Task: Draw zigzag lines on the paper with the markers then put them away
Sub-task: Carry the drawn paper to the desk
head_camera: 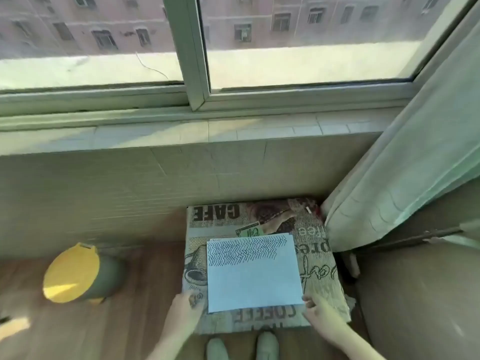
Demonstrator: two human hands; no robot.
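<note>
While both hands (185,306) (318,311) rest relaxed, the paper (253,272) lies lengthwise left-right

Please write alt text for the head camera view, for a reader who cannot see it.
A sheet of paper, its far part filled with rows of dark zigzag lines, lies on a coffee-print cushion below a window. The left hand and right hand rest at its near corners; no marker shows. A yellow-lidded bin stands on the floor to the left.
</note>
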